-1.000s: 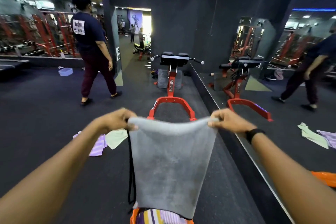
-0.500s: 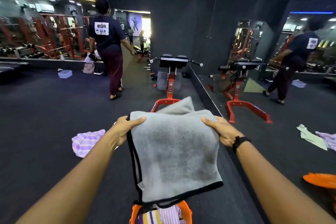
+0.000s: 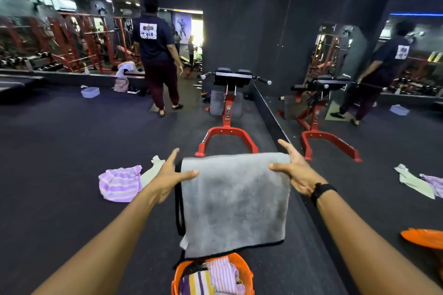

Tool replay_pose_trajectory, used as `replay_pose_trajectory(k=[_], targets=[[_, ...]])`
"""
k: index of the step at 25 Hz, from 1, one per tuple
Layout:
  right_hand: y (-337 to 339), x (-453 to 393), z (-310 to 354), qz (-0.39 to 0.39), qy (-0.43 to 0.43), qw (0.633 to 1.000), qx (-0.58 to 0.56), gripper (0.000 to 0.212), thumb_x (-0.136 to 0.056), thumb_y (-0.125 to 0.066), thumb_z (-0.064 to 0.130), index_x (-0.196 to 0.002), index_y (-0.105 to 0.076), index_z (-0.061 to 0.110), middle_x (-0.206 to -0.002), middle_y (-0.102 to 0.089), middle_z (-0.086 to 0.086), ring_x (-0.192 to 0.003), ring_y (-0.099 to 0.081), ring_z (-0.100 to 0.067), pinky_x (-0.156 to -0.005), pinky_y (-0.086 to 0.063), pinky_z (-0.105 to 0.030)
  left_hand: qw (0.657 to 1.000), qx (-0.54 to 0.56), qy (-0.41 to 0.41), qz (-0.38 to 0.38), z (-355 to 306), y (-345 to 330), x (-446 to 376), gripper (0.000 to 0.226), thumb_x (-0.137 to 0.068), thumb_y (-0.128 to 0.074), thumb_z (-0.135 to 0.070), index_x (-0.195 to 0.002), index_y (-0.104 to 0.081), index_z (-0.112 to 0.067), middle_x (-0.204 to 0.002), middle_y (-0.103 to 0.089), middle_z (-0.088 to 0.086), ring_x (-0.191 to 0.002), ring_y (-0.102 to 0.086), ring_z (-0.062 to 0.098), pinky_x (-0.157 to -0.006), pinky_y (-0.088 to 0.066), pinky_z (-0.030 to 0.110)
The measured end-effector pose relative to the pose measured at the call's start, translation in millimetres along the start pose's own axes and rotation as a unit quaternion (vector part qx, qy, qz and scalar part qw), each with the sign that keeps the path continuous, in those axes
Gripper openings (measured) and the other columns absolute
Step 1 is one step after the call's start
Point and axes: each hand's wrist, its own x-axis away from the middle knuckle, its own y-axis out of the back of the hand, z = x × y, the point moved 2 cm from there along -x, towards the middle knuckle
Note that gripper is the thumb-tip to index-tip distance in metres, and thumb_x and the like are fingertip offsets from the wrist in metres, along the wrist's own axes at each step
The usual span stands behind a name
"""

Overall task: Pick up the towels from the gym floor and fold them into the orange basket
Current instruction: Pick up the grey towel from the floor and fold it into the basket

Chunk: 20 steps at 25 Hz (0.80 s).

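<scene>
A grey towel [image 3: 235, 203] with a black edge hangs folded in half in front of me. My left hand [image 3: 167, 175] pinches its top left corner, thumb on the front and fingers stretched out behind. My right hand [image 3: 297, 172] pinches the top right corner the same way. Directly below the towel stands the orange basket [image 3: 178, 273], with striped towels inside. On the dark floor to the left lie a purple striped towel [image 3: 118, 183] and a pale green towel [image 3: 153, 170], touching each other.
A red and black exercise machine [image 3: 227, 112] stands straight ahead. A mirror wall [image 3: 359, 79] runs along the right and reflects the towels and basket. A person [image 3: 155, 55] in a dark shirt walks away at the back left, near a plastic box [image 3: 90, 92].
The grey towel went from hanging full length to folded in half, and my hands now hold the fold line lower. The person walked further away toward the back.
</scene>
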Motion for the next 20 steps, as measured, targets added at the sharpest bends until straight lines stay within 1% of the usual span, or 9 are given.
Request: replay_pose_trajectory(k=[2,4,6,8,11,14,16,18,20], targets=[[8,2,1,0.005,0.011,1.0,0.008,0.1,-0.054,-0.086,-0.002,-0.141,-0.042,0.02,-0.121,-0.059,-0.018,-0.094,-0.069,-0.022,-0.07,-0.059,-0.033,0.999,0.008,-0.017,0.032,-1,-2,3,0.119,-0.043,-0.096,-0.024,-0.144,-0.035,-0.033,-0.142,-0.044,-0.002,-0.126,-0.052,0.017,-0.101,-0.046,0.038],[12,4,6,0.008,0.017,0.999,0.046,0.087,-0.061,-0.078,-0.014,-0.135,-0.047,0.017,-0.119,-0.061,-0.017,-0.095,-0.067,-0.021,-0.076,-0.06,-0.035,0.993,-0.089,-0.062,0.055,-14,-2,0,0.097,-0.05,-0.093,-0.01,-0.133,-0.048,-0.033,-0.128,-0.054,-0.007,-0.114,-0.059,0.011,-0.093,-0.051,0.03],[20,2,9,0.009,0.042,0.971,0.237,0.066,-0.064,-0.081,-0.01,-0.123,-0.06,0.012,-0.114,-0.066,-0.016,-0.091,-0.065,-0.019,-0.082,-0.058,-0.039,0.944,-0.302,-0.122,0.055,-29,3,-3,0.059,-0.053,-0.091,-0.018,-0.1,-0.065,-0.044,-0.102,-0.067,-0.015,-0.092,-0.062,0.0,-0.083,-0.051,0.026],[21,0,10,0.011,0.071,0.907,0.415,0.03,-0.067,-0.086,0.012,-0.093,-0.072,0.01,-0.09,-0.071,-0.008,-0.077,-0.064,-0.015,-0.076,-0.057,-0.037,0.889,-0.429,-0.156,0.023,-42,9,-5,0.026,-0.051,-0.084,-0.042,-0.068,-0.065,-0.045,-0.075,-0.067,-0.013,-0.071,-0.058,0.0,-0.068,-0.046,0.027],[20,2,17,0.052,0.077,0.873,0.479,0.024,-0.074,-0.082,0.024,-0.073,-0.068,0.005,-0.073,-0.064,-0.005,-0.064,-0.058,-0.008,-0.064,-0.048,-0.024,0.853,-0.488,-0.175,0.059,-57,18,-2,0.042,-0.043,-0.081,-0.066,-0.065,-0.068,-0.032,-0.083,-0.06,-0.006,-0.083,-0.053,0.011,-0.072,-0.043,0.03],[20,9,22,0.14,0.01,0.918,0.37,0.035,-0.072,-0.083,0.032,-0.085,-0.07,0.003,-0.086,-0.069,-0.005,-0.079,-0.065,-0.013,-0.073,-0.051,-0.022,0.899,-0.396,-0.068,0.176,-67,22,11,0.044,-0.057,-0.087,-0.049,-0.074,-0.07,-0.012,-0.077,-0.065,0.007,-0.073,-0.06,0.018,-0.068,-0.043,0.034],[12,5,21,0.022,0.018,0.932,0.361,0.045,-0.058,-0.087,0.048,-0.071,-0.066,0.01,-0.072,-0.065,-0.002,-0.07,-0.061,-0.014,-0.064,-0.048,-0.027,0.9,-0.428,-0.052,0.069,-66,18,10,0.039,-0.063,-0.085,-0.046,-0.064,-0.063,-0.013,-0.06,-0.057,0.0,-0.059,-0.052,0.012,-0.058,-0.036,0.028],[-6,-4,17,-0.118,0.062,0.905,0.405,0.044,-0.059,-0.084,0.044,-0.054,-0.052,0.015,-0.058,-0.051,-0.001,-0.06,-0.049,-0.017,-0.056,-0.038,-0.027,0.87,-0.489,-0.053,-0.038,-64,0,7,0.047,-0.065,-0.079,-0.051,-0.057,-0.053,-0.014,-0.054,-0.049,-0.002,-0.056,-0.05,0.015,-0.053,-0.033,0.027],[-37,-6,19,-0.15,0.101,0.893,0.412,0.046,-0.066,-0.081,0.035,-0.048,-0.043,0.018,-0.053,-0.042,-0.001,-0.056,-0.043,-0.017,-0.053,-0.033,-0.028,0.888,-0.459,-0.014,-0.039,-60,-24,8,0.043,-0.068,-0.075,-0.046,-0.058,-0.049,-0.014,-0.056,-0.05,0.0,-0.056,-0.051,0.017,-0.054,-0.04,0.025]])
